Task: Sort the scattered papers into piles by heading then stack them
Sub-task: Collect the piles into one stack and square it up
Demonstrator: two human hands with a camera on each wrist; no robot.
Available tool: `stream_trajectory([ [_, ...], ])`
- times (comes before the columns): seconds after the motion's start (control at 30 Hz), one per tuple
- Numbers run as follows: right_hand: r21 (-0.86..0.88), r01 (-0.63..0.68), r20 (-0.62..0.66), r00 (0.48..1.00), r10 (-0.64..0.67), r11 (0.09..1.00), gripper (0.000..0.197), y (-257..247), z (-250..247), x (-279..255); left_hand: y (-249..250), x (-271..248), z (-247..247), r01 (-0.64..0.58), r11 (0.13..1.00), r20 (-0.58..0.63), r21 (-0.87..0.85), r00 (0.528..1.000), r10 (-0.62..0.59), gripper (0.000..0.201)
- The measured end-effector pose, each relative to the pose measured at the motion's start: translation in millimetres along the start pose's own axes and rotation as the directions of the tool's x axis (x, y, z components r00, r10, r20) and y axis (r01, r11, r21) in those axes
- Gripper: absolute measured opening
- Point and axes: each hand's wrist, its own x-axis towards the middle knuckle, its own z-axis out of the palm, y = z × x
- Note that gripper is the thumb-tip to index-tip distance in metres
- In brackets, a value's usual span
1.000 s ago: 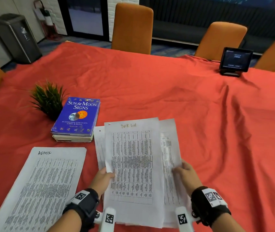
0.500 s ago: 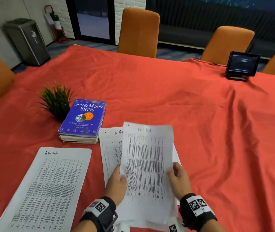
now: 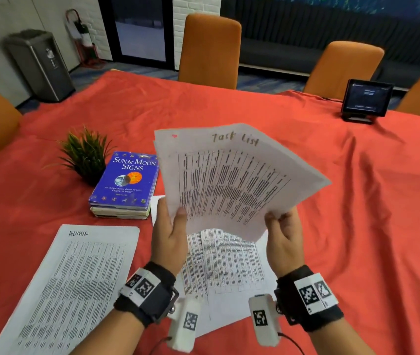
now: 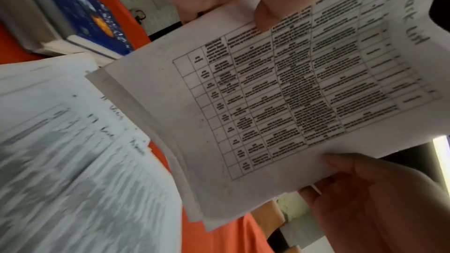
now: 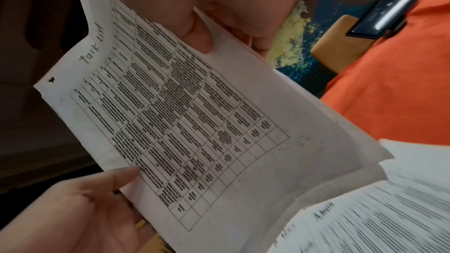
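I hold a bundle of white printed sheets headed "Task List" point(image 3: 229, 180) up off the red tablecloth, tilted to the right. My left hand point(image 3: 178, 217) pinches its lower left edge, thumb on the front. My right hand point(image 3: 275, 219) pinches its lower right edge the same way. The left wrist view shows the bundle point(image 4: 280, 103) as several sheets, and the right wrist view shows it point(image 5: 194, 122) too. Below it on the cloth lies another pile of printed sheets point(image 3: 224, 267), its heading hidden. A pile headed "Admin" point(image 3: 75, 278) lies at the near left.
A blue book point(image 3: 127, 180) on a short stack of books and a small green plant point(image 3: 86, 152) stand left of the lifted bundle. A dark tablet point(image 3: 366, 99) stands at the far right edge. Orange chairs point(image 3: 209, 49) ring the red-covered table point(image 3: 357, 226).
The Task List sheets, spread on the table a second ago, have been gathered into one bundle and lifted up, tilting right. The pile under them is now uncovered.
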Motion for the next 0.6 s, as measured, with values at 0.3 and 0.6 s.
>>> stream_trajectory([
  [0.3,-0.053,-0.215,0.005,0.976,0.216,0.975,0.035,26,3,-17,-26,-18,-7,0.163,0.987,-0.019,0.007,0.986,-0.163,0.045],
  [0.6,0.119,-0.068,-0.047,0.996,0.074,0.991,0.034,3,3,-3,4,-2,-1,0.028,0.997,-0.056,-0.075,0.998,-0.033,0.038],
])
